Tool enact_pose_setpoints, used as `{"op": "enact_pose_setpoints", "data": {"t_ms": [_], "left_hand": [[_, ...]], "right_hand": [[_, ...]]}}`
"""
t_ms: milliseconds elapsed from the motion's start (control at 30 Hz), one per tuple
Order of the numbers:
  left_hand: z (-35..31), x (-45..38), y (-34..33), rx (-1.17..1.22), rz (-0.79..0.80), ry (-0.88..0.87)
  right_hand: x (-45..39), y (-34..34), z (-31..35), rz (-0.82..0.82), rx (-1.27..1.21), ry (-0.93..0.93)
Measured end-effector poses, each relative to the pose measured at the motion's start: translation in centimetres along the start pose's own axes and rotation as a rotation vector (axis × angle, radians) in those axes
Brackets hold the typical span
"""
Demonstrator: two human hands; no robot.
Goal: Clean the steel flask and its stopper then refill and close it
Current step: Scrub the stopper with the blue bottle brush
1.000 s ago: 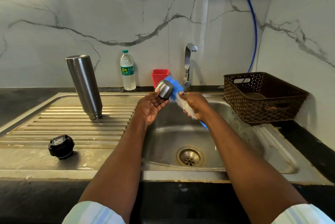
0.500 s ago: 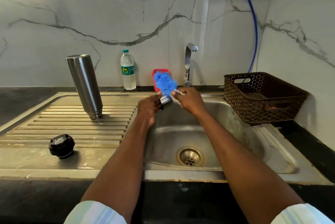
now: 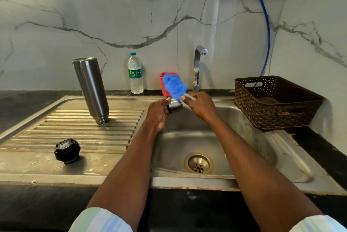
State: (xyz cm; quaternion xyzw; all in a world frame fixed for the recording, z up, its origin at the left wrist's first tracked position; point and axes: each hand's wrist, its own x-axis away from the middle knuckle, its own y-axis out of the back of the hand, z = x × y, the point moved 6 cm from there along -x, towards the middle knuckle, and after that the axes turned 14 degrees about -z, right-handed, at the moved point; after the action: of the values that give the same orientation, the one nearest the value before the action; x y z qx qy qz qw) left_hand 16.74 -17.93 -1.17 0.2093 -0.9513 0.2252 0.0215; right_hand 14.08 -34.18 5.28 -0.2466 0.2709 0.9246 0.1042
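Note:
The steel flask [image 3: 91, 89] stands upside down on the ribbed drainboard [image 3: 75, 132] at left. Its black stopper [image 3: 67, 150] lies nearer the front edge of that board. Over the sink basin, my left hand [image 3: 158, 113] holds a small steel cap [image 3: 175, 107]. My right hand [image 3: 200, 106] grips the handle of a bottle brush whose blue bristle head [image 3: 174, 86] sticks up just above the cap. Most of the cap is hidden by my fingers.
The sink basin [image 3: 234, 149] with its drain [image 3: 199, 162] lies below my hands. A tap [image 3: 198, 66], a red cup [image 3: 166, 79] and a plastic water bottle [image 3: 135, 74] stand along the back wall. A brown woven basket [image 3: 274, 102] sits at right.
The brush head has come out from behind the cap and now points up above it. The cap has turned lower in my left hand, and both hands have risen a little.

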Motion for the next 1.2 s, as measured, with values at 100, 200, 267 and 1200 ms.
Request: {"op": "enact_pose_setpoints", "data": {"t_ms": [100, 200, 267, 1200], "left_hand": [[0.1, -0.2, 0.3, -0.028, 0.001, -0.015], [-0.2, 0.7, -0.2, 0.026, 0.072, -0.001], [-0.3, 1.0, -0.5, 0.055, 0.094, -0.009], [-1.7, 1.5, -0.3, 0.213, 0.017, -0.141]], "right_hand": [[0.6, -0.8, 0.8, 0.076, 0.014, 0.034], [-0.4, 0.1, -0.3, -0.082, 0.066, -0.043], [-0.4, 0.3, -0.6, -0.062, 0.079, -0.044], [1.4, -1.9, -3.1, 0.293, -0.325, -0.673]]}}
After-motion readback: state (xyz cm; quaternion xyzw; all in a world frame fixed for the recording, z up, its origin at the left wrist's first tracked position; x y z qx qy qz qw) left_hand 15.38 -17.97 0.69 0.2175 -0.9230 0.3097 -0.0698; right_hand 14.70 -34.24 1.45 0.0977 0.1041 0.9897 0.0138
